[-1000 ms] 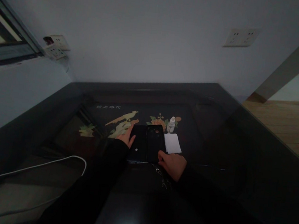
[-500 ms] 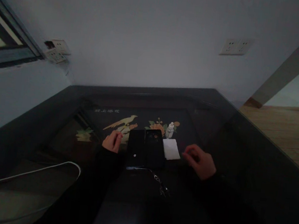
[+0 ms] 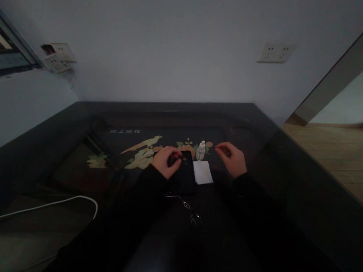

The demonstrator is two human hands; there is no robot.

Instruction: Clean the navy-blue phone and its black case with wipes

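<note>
One black phone case (image 3: 183, 179) lies open-side unclear on the dark surface (image 3: 282, 168), the left hand (image 3: 164, 162) over it; beside it, one white sheet (image 3: 202, 173) and one bottle (image 3: 201, 152), label unreadable; the right hand (image 3: 233, 159) is near; both hands' fingers curl, grasp uncertain; four characters (image 3: 125, 131), one reading 上.

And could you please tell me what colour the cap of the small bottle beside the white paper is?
The small bottle has a white cap, seen in the head view.
</note>
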